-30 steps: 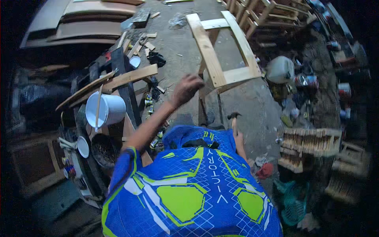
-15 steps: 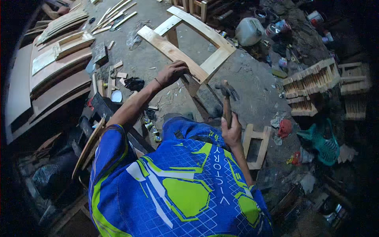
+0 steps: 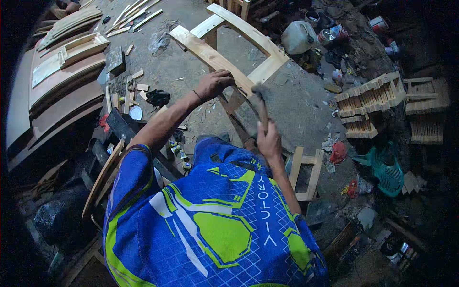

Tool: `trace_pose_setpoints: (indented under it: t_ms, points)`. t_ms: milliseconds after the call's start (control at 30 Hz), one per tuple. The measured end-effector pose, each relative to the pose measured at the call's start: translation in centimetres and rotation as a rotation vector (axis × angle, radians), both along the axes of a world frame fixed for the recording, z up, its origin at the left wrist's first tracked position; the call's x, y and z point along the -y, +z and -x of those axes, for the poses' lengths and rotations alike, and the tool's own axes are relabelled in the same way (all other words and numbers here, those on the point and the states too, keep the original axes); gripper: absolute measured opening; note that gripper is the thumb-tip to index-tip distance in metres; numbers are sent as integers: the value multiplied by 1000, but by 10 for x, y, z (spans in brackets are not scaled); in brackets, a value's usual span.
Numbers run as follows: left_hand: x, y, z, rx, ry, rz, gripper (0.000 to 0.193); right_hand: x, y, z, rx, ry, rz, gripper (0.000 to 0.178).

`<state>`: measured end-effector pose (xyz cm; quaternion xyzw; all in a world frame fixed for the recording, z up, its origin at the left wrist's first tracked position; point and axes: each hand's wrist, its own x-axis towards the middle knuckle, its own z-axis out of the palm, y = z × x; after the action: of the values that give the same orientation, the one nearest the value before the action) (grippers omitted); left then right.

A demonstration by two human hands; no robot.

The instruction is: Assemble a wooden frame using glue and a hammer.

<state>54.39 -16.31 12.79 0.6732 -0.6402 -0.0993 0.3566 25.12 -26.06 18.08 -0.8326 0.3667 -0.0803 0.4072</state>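
Dusty concrete floor (image 3: pixel 306 105) carries a pale wooden frame (image 3: pixel 215 57); left hand (image 3: pixel 213 83) fingers curl on its rail, right hand (image 3: pixel 268 141) fist-grips a raised hammer (image 3: pixel 260 100) just beside.

Curved wooden panels (image 3: pixel 62 86) are lying stacked off to my left, small offcuts (image 3: pixel 136 88) are sitting scattered beside them, a pale plastic jug (image 3: pixel 297 37) is standing ahead, and a green plastic basket (image 3: pixel 385 168) is lying to my right.
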Motion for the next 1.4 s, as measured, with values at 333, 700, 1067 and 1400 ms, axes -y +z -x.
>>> trace_pose_setpoints:
  t_ms: [333, 700, 1067, 1400]
  points:
    - [2, 4, 0, -31, -30, -45, 19, 39, 153, 35, 1172, 133, -136, 44]
    - [2, 0, -8, -8, -21, 24, 17, -14, -23, 54, 40, -121, 220, 60]
    - [-11, 10, -10, -53, -57, 5, 17, 43, 235, 26, 1434, 247, 299, 71]
    - [-13, 4, -11, -82, -41, 21, 18, -29, -24, 24, -199, 28, 13, 46]
